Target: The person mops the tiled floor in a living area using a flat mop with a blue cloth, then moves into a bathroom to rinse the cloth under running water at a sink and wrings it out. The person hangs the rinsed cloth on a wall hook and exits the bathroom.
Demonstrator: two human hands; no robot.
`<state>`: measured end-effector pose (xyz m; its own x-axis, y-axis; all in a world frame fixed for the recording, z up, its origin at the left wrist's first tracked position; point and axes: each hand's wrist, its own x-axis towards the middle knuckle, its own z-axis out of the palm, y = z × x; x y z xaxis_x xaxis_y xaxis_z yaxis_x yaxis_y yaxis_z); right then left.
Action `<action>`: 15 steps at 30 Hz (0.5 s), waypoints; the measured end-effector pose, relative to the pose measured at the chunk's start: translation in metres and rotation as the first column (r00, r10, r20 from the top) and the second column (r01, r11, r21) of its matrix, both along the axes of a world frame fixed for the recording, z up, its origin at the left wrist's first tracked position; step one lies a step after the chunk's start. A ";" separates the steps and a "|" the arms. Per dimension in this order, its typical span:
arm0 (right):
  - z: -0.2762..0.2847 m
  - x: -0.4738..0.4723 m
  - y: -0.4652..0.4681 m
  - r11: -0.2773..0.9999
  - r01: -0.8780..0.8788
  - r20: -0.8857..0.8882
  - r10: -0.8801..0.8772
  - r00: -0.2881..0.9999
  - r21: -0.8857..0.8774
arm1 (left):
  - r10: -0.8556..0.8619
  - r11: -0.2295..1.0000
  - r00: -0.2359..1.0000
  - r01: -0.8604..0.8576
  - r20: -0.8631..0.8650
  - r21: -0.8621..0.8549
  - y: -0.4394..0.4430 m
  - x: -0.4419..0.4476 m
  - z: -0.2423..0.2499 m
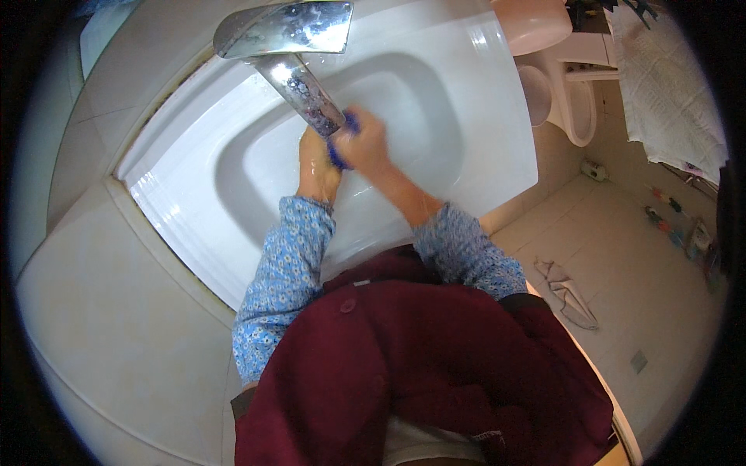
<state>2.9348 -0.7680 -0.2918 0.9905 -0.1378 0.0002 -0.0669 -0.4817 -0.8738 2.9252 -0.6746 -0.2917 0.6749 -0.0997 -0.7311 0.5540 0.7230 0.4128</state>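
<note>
Both of my hands are together over the white ceramic washbasin (489,140), just below the spout of a chrome faucet (300,93). My right hand (367,143), blurred by motion, is closed around a dark blue scrubber or cloth (337,156); its exact kind cannot be told. The blue thing lies against my left hand (317,166), which is wet and shiny. The spout and my right hand hide the left fingers, so their grip does not show. Overhead sits the faucet's broad, water-spotted lever (285,29).
A tiled ledge (116,314) borders the basin on the left. Off to the right are a pink basin (533,26), a white plastic rack (574,99) and a hanging white towel (664,87). A crumpled cloth (568,294) lies on the tiled floor (606,244).
</note>
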 end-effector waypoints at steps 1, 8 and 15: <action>-0.008 0.018 -0.012 0.972 0.172 -0.216 -0.135 0.967 0.163 | 0.023 0.999 0.999 -0.022 -0.033 0.031 -0.004 0.003 0.002; -0.005 0.001 0.001 0.959 0.049 -0.048 -0.037 0.998 0.280 | 0.128 0.983 0.991 -0.132 0.041 0.123 0.006 0.010 -0.010; -0.019 0.019 0.003 0.952 0.203 -0.411 -0.095 0.907 0.228 | -0.039 0.988 0.983 0.065 -0.182 0.140 0.006 0.007 0.000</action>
